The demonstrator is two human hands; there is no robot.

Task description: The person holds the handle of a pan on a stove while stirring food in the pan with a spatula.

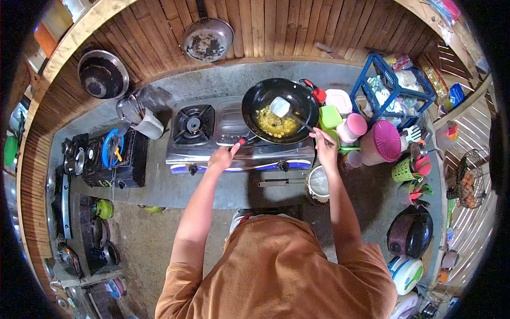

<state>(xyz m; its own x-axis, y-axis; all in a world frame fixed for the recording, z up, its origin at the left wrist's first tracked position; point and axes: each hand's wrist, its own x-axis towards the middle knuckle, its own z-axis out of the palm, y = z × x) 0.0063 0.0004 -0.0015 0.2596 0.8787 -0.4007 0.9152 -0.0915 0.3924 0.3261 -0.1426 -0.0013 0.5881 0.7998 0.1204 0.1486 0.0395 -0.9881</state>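
Note:
A black wok (256, 99) sits on the right burner of the gas stove (228, 155), with yellow chopped food (271, 126) in liquid at its bottom. My left hand (223, 157) is closed round the wok's red-tipped handle (243, 141) at the front left. In my right hand (324, 144), fingers wrapped round its dark handle, is a metal spatula (280, 107). Its shiny blade is over the food inside the wok. Below my right wrist stands a white-lined bowl (319, 182), and a knife (279, 183) lies beside it on the counter.
Right of the wok are a green-lidded box (331, 116), pink-lidded tubs (380, 141) and a blue rack (393, 87). A black rice cooker (410, 232) stands nearer. To the left are the bare burner (193, 125), a utensil holder (149, 126) and a second stove (127, 159).

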